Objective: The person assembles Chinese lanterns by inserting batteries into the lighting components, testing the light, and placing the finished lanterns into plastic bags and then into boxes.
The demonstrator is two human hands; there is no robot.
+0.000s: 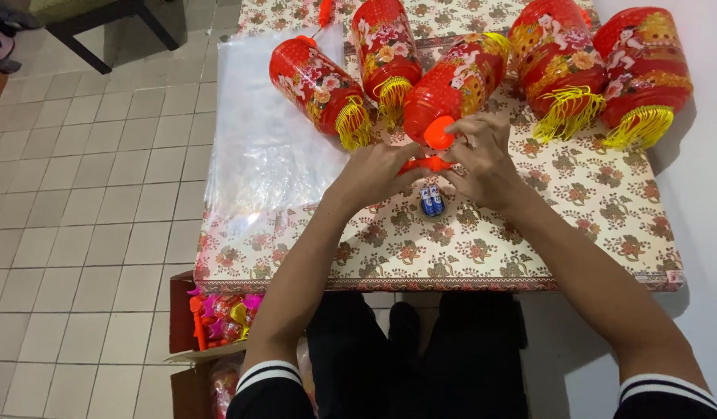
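Note:
A red lantern (451, 84) with flower prints and yellow fringe lies tilted on the table, its orange end cap toward me. My right hand (482, 159) grips that cap end from the right. My left hand (378, 172) pinches a thin orange stick (425, 164) just below the cap. Both hands touch at the cap. Two small blue batteries (431, 200) lie on the cloth right under my hands.
Several more red lanterns lie along the far side, e.g. lantern (321, 87) and lantern (644, 68). A clear plastic sheet (265, 132) covers the table's left part. The floral tablecloth (591, 225) ends at a near edge. A cardboard box (211, 318) of colourful parts stands on the tiled floor lower left.

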